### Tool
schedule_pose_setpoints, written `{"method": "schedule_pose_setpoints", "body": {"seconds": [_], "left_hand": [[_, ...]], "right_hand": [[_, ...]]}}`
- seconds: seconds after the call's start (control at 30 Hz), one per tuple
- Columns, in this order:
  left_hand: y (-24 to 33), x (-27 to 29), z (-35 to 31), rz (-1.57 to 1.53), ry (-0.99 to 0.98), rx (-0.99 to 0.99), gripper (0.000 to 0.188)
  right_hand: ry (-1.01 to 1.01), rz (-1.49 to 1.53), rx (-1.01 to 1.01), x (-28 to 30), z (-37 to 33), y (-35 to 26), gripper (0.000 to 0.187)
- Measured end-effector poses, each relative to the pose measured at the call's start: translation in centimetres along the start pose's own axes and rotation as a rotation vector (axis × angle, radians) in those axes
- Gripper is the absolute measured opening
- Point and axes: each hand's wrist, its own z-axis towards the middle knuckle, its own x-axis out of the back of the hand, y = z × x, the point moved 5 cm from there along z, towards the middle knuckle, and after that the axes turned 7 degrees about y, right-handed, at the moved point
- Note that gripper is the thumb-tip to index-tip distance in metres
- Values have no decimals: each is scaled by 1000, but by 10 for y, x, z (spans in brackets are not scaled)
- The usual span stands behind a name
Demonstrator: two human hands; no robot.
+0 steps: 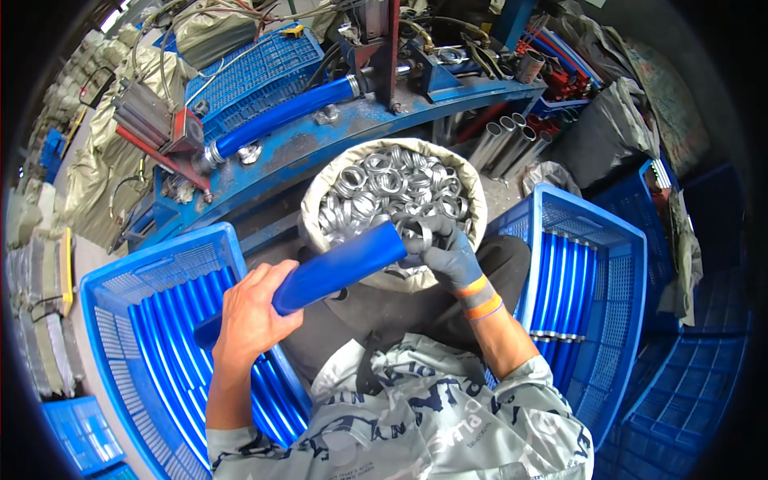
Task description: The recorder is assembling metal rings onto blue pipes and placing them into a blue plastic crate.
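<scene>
While near crates, tube over sack

Has rings in a sack at twelve o'clock, bench behind, tubes in left crate at ten, right crate at two.

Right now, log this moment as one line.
left hand: holds blue tube | right hand: gloved, holds ring by tube end | sack: loose rings | left crate: tubes | right crate: more tubes
</scene>
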Motion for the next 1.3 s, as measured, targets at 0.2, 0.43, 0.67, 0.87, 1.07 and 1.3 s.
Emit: {"method": "schedule_pose_setpoints", "body": {"seconds": [0.2,0.43,0.67,0.87,1.07,1.3], "left_hand": [[3,4,-6,0,-20,-2,63],[-2,6,-11,0,-31,7,63],[-12,-15,-14,62,60,-21,64],[-23,-28,-36,-198,195,69,64],[-68,-33,-57,-926,409,420,74],[-84,-40,-71,-1549,750,468,71]], "right_hand": [[-73,-75,23,-1,4,8,69],[-133,-190,-19,-14,0,2,79],[-83,-464,10,-9,11,1,84],[-178,-1306,150,36,54,53,90],[-44,-1850,341,35,71,99,74],[118,-878,-37,39,73,73,81]]}}
